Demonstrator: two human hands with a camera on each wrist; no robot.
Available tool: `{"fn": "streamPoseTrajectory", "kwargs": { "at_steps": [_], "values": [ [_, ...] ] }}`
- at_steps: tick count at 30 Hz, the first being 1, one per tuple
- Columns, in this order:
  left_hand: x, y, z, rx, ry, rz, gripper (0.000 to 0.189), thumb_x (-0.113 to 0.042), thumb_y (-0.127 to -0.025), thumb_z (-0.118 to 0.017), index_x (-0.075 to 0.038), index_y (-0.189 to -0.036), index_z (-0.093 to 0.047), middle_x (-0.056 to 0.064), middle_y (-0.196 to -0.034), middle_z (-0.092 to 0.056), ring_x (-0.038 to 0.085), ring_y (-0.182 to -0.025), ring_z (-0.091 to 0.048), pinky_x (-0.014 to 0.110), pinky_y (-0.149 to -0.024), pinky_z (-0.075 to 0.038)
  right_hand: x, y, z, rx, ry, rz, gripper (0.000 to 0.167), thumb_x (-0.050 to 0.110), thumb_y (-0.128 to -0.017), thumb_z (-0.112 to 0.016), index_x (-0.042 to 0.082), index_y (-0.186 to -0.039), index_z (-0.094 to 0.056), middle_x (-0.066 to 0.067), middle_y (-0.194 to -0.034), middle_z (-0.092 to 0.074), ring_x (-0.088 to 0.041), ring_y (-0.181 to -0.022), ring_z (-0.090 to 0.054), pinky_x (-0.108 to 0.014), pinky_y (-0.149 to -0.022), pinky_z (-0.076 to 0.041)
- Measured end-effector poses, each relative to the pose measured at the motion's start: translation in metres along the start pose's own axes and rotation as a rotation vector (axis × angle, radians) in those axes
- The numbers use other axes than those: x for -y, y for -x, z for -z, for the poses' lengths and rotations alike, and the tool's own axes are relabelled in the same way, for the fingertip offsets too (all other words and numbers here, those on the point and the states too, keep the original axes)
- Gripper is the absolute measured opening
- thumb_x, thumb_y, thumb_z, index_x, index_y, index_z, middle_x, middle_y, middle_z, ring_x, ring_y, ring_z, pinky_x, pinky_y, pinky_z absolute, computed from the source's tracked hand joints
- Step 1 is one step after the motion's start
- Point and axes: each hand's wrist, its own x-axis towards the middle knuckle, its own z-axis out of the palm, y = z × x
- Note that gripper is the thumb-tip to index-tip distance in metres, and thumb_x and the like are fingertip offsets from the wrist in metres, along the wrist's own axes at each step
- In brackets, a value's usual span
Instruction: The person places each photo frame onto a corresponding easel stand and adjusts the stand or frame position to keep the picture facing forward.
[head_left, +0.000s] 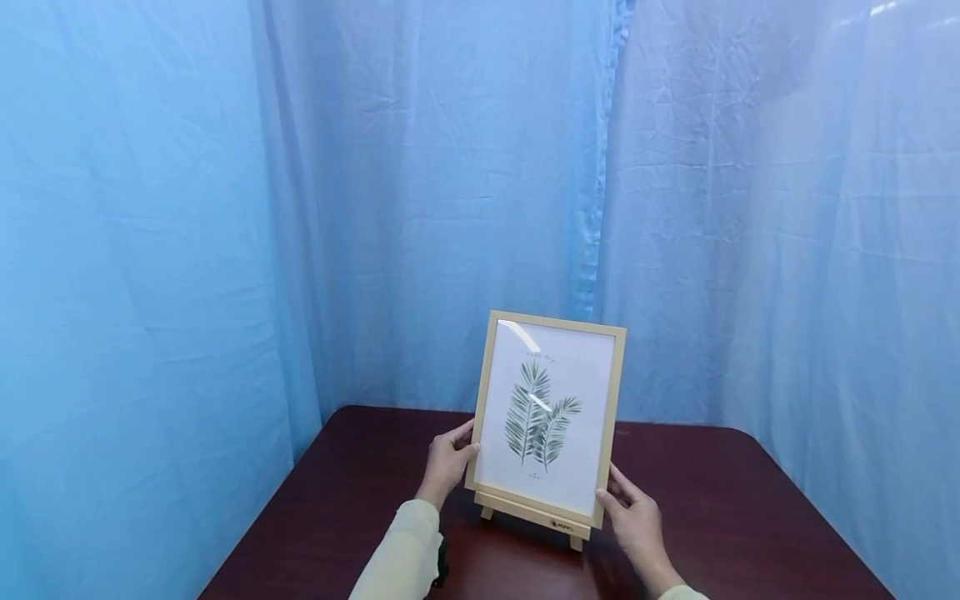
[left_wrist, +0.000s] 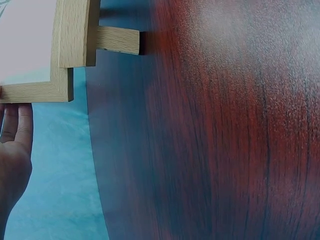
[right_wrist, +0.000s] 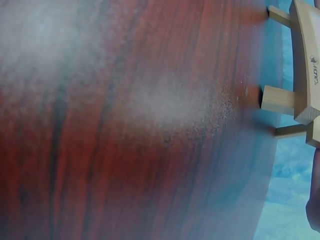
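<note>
A light wood picture frame point(head_left: 592, 417) with a print of two green palm leaves stands, leaning slightly back, on the ledge of a small wooden easel point(head_left: 525, 510). My left hand point(head_left: 446, 465) grips its left side, thumb at the front edge, fingers partly hidden. Lower down on the right side, my right hand point(head_left: 634, 518) pinches the edge with its thumb in front. In the left wrist view, fingers reach the frame's corner point(left_wrist: 61, 90) beside an easel leg point(left_wrist: 119, 40). The right wrist view catches the easel's ledge point(right_wrist: 303, 65) and only a sliver of the hand.
The easel's feet rest on a dark reddish-brown table point(head_left: 360, 500) with rounded far corners. Blue curtains point(head_left: 450, 208) hang behind the table and along both sides.
</note>
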Motion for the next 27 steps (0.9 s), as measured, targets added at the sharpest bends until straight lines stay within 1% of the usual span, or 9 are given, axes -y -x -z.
{"fn": "streamPoseTrajectory", "kwargs": {
  "at_steps": [3, 12, 18, 25, 27],
  "values": [
    [0.0, 0.001, 0.001, 0.0, 0.002, 0.006, 0.046, 0.006, -0.089, -0.067, -0.008, -0.133, -0.065, 0.014, -0.115, -0.069, 0.025, -0.103, -0.065, 0.038, -0.082, -0.057, 0.001, -0.002, 0.001, 0.01, 0.01, -0.001, 0.054, 0.007, -0.096, -0.065, 0.004, -0.147, -0.047, -0.024, -0.119, -0.065, -0.038, -0.111, -0.063, -0.034, -0.08, -0.057],
    [0.002, 0.002, 0.003, -0.001, 0.014, 0.01, 0.046, 0.004, -0.09, -0.068, -0.011, -0.134, -0.064, 0.013, -0.116, -0.069, 0.025, -0.104, -0.065, 0.038, -0.082, -0.057, 0.002, -0.008, 0.001, 0.021, 0.053, -0.004, 0.053, 0.009, -0.096, -0.066, 0.005, -0.146, -0.049, -0.021, -0.115, -0.068, -0.032, -0.106, -0.066, -0.033, -0.077, -0.058],
    [0.004, 0.004, 0.004, -0.019, -0.002, 0.008, 0.046, 0.003, -0.09, -0.069, -0.011, -0.133, -0.065, 0.011, -0.113, -0.07, 0.023, -0.101, -0.065, 0.037, -0.081, -0.057, 0.002, -0.013, -0.001, 0.031, 0.07, 0.0, 0.053, 0.008, -0.096, -0.066, 0.005, -0.146, -0.049, -0.02, -0.113, -0.068, -0.034, -0.107, -0.065, -0.035, -0.077, -0.058],
    [0.004, 0.005, 0.006, -0.02, 0.009, 0.017, 0.046, 0.002, -0.09, -0.068, -0.013, -0.134, -0.064, 0.01, -0.111, -0.07, 0.022, -0.098, -0.065, 0.036, -0.079, -0.057, 0.001, -0.018, 0.0, 0.047, 0.112, 0.016, 0.053, 0.009, -0.095, -0.066, 0.006, -0.145, -0.05, -0.017, -0.111, -0.068, -0.029, -0.105, -0.063, -0.034, -0.081, -0.056],
    [0.003, 0.006, 0.007, -0.019, 0.017, 0.019, 0.046, 0.002, -0.09, -0.068, -0.013, -0.134, -0.064, 0.01, -0.11, -0.07, 0.022, -0.097, -0.065, 0.036, -0.078, -0.057, 0.0, -0.02, 0.001, 0.055, 0.117, 0.015, 0.053, 0.01, -0.096, -0.065, 0.005, -0.146, -0.049, -0.017, -0.112, -0.068, -0.027, -0.103, -0.063, -0.032, -0.079, -0.056]
  ]
}}
